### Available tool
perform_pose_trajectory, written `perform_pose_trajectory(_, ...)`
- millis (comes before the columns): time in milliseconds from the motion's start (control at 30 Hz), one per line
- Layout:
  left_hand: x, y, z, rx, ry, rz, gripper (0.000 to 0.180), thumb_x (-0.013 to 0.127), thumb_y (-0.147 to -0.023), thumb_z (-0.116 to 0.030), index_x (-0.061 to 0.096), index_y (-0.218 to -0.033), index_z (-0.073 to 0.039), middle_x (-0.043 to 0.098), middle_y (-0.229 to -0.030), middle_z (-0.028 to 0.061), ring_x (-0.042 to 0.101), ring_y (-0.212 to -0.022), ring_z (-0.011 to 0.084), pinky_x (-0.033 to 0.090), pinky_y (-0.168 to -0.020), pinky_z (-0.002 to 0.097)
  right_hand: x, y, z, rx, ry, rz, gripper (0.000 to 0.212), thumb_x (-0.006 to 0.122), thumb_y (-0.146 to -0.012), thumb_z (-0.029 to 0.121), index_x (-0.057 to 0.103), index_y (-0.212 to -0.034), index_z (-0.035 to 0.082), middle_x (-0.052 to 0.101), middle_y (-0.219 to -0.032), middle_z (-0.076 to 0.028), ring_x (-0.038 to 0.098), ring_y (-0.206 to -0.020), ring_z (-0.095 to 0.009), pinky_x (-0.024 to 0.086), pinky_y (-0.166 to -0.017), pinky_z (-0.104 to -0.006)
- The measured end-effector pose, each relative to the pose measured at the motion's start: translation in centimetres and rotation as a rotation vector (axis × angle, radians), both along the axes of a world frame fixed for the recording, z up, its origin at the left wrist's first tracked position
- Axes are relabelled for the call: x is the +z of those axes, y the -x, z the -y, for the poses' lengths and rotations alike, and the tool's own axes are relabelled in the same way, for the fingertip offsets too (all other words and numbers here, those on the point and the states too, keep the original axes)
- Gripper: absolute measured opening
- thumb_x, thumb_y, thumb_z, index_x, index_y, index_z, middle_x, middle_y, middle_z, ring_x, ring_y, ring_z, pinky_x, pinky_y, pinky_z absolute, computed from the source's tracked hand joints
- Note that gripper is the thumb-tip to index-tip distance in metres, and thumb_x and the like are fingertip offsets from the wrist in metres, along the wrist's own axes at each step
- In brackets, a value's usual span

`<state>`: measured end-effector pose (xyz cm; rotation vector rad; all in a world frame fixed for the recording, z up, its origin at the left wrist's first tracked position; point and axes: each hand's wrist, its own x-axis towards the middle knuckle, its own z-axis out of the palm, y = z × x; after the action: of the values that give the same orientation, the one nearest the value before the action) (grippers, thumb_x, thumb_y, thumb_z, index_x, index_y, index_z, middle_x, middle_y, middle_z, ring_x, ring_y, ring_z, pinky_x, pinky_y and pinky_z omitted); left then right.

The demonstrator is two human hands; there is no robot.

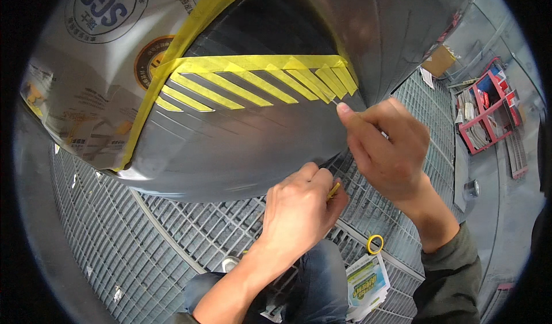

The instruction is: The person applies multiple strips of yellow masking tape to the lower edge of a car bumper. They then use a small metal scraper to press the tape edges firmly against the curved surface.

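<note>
A curved, glossy dark grey panel (241, 145) fills the upper middle, with slanted ribs. Yellow masking tape (259, 63) runs across it, and several slanted tape strips (253, 88) hang below that band along the ribs. My right hand (394, 145) is closed in a pinch at the lower ends of the rightmost strips, where a thin pale sliver shows at the fingertips; its kind is unclear. Below the panel's lower edge, my left hand (299, 209) is curled around a small yellow thing (333, 190), mostly hidden by the fingers.
Printed masking paper (86, 82) covers the panel's left, edged with tape. Below lies a metal grating floor (115, 226). A yellow tape roll (375, 244) and printed sheets (368, 284) are near my legs. At right stand a pink rack (489, 114), cardboard box (440, 60) and can (471, 187).
</note>
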<state>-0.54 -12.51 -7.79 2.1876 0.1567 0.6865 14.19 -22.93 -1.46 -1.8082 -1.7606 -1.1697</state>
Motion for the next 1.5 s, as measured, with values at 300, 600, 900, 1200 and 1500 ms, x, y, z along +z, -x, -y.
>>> perform_pose_trajectory(300, 0.0, 0.0, 0.0, -0.01, -0.007, -0.024, 0.023, 0.078, -0.088, -0.011, 0.061, -0.077, -0.001, 0.062, -0.079, 0.0152, 0.068, -0.067, 0.0391, 0.055, -0.058, 0.0483, -0.1, -0.5, 0.6, 0.007, 0.015, -0.02, 0.023, 0.082, -0.079, -0.002, 0.08, -0.102, 0.001, 0.053, -0.076, 0.0, 0.052, -0.061, -0.014, 0.038, -0.046, -0.0291)
perform_pose_trajectory(600, -0.1, -0.3, 0.2, -0.002, 0.002, -0.006, 0.025, 0.079, -0.088, -0.009, 0.059, -0.075, 0.0, 0.06, -0.077, 0.0163, 0.064, -0.064, 0.0394, 0.051, -0.057, 0.0466, -0.4, -0.8, 1.0, 0.007, 0.013, -0.036, 0.028, 0.082, -0.077, -0.001, 0.081, -0.105, 0.002, 0.053, -0.076, 0.0, 0.053, -0.062, -0.014, 0.039, -0.047, -0.029)
perform_pose_trajectory(900, -0.1, -0.2, 0.1, -0.005, 0.013, -0.016, 0.025, 0.079, -0.089, -0.008, 0.06, -0.075, 0.0, 0.06, -0.076, 0.0163, 0.064, -0.064, 0.0386, 0.051, -0.058, 0.046, -0.6, -1.1, 1.3, 0.003, 0.027, -0.032, 0.032, 0.081, -0.075, 0.0, 0.081, -0.106, 0.004, 0.054, -0.076, 0.001, 0.053, -0.062, -0.014, 0.04, -0.047, -0.0286)
perform_pose_trajectory(1200, -0.3, -0.5, 0.1, -0.002, 0.007, -0.015, 0.026, 0.079, -0.089, -0.009, 0.06, -0.074, 0.0, 0.06, -0.076, 0.0167, 0.064, -0.063, 0.0383, 0.05, -0.057, 0.046, -1.0, -1.2, 1.3, 0.014, 0.004, -0.05, 0.033, 0.08, -0.074, -0.001, 0.081, -0.106, 0.004, 0.056, -0.077, 0.001, 0.055, -0.063, -0.015, 0.041, -0.048, -0.0288)
perform_pose_trajectory(1500, -0.4, -0.7, 0.1, -0.025, -0.021, -0.11, 0.022, 0.079, -0.09, -0.016, 0.065, -0.082, -0.001, 0.064, -0.082, 0.0147, 0.069, -0.069, 0.0392, 0.057, -0.062, 0.0491, -0.9, -1.9, 1.5, 0.028, 0.014, -0.033, 0.032, 0.079, -0.071, 0.002, 0.081, -0.103, 0.004, 0.057, -0.078, 0.001, 0.056, -0.064, -0.015, 0.042, -0.05, -0.0286)
